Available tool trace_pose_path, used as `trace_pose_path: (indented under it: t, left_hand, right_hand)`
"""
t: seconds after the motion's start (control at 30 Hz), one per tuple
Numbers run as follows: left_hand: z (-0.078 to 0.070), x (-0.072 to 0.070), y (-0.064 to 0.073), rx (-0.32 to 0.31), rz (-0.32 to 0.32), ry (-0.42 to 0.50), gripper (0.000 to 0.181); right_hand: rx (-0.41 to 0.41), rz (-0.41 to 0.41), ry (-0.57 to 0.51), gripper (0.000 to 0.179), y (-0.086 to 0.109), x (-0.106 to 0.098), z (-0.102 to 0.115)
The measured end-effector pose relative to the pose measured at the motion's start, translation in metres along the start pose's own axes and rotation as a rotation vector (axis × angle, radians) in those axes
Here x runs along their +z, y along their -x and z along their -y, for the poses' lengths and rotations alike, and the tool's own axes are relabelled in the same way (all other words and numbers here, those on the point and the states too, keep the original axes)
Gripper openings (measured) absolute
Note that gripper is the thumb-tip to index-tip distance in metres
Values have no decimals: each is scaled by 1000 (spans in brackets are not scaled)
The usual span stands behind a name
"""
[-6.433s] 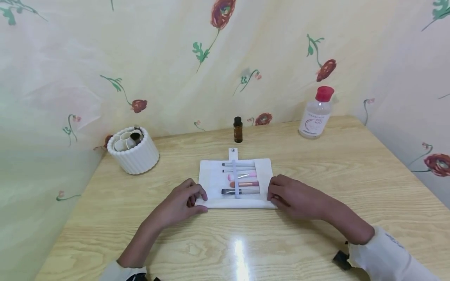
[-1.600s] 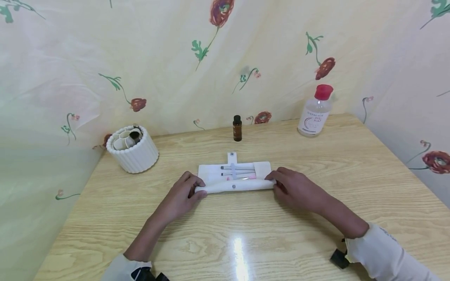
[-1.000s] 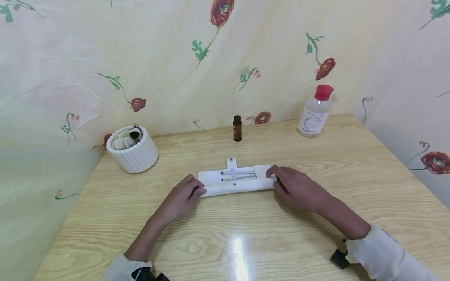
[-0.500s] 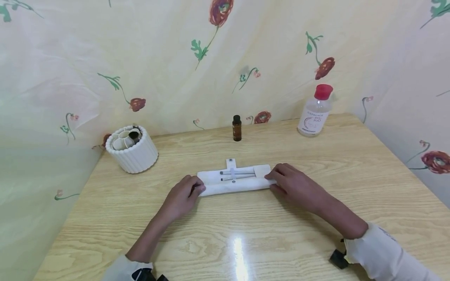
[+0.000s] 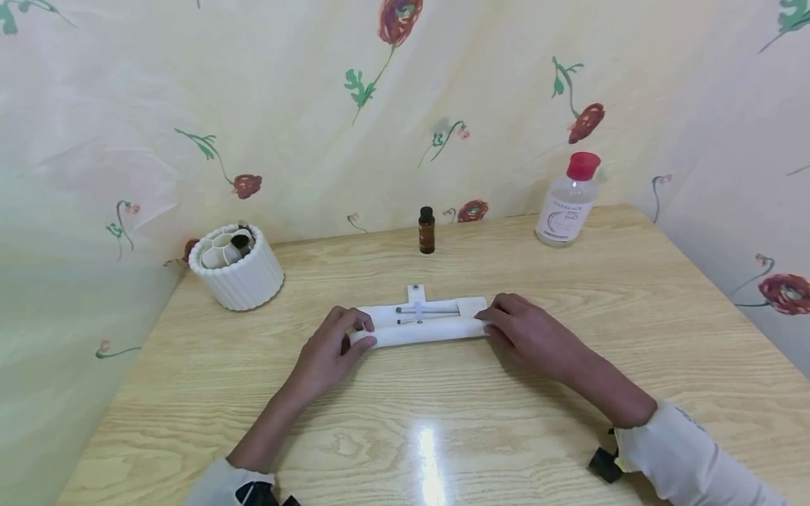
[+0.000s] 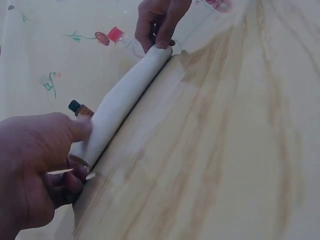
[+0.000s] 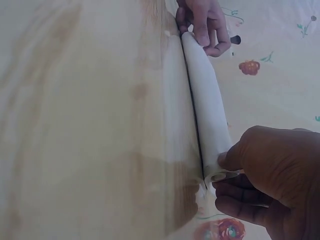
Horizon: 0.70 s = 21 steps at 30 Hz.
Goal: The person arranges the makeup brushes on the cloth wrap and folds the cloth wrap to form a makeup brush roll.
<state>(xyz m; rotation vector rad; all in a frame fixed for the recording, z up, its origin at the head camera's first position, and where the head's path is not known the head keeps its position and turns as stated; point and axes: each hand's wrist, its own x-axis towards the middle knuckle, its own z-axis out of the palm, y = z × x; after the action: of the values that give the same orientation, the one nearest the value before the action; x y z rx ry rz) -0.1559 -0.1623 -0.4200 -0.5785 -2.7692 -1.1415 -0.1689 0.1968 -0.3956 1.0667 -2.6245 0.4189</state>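
Note:
A white makeup brush roll (image 5: 427,332) lies on the table, its near part rolled up into a tube. Two thin makeup brushes (image 5: 430,310) show on the flat part behind the tube, under a narrow strap. A tab with a snap (image 5: 415,294) sticks out at the back. My left hand (image 5: 332,348) grips the tube's left end between thumb and fingers. At the right end, my right hand (image 5: 522,334) pinches the roll the same way. Both wrist views show the white tube (image 6: 122,100) stretched between the two hands, with its open coiled end (image 7: 220,176) at the right hand.
A white ribbed holder (image 5: 243,281) with brushes stands at the back left. Behind the roll is a small brown bottle (image 5: 427,235). A clear bottle with a red cap (image 5: 565,211) stands at the back right. Flowered cloth (image 5: 304,126) hangs behind the wooden table (image 5: 354,436).
The near edge of the brush roll has been rolled away from me over several brushes, leaving two showing. Both hands moved forward with it. Lately the left fingers have shifted slightly on the left end.

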Motion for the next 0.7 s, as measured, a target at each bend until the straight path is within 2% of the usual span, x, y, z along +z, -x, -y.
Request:
trace_pose_path:
  t: [0.17, 0.43, 0.57, 0.7]
  left_hand:
    - [2, -2, -2, -11, 25, 19, 31]
    - [3, -1, -2, -21, 16, -16, 26]
    - [4, 0, -3, -5, 4, -33, 22]
    - [4, 0, -4, 13, 0, -51, 19]
  right_hand:
    - [-12, -13, 6, 17, -2, -1, 0]
    - [-16, -2, 27, 14, -10, 1, 1]
    - [19, 51, 20, 15, -14, -3, 3]
    - [66, 157, 37, 22, -24, -16, 6]
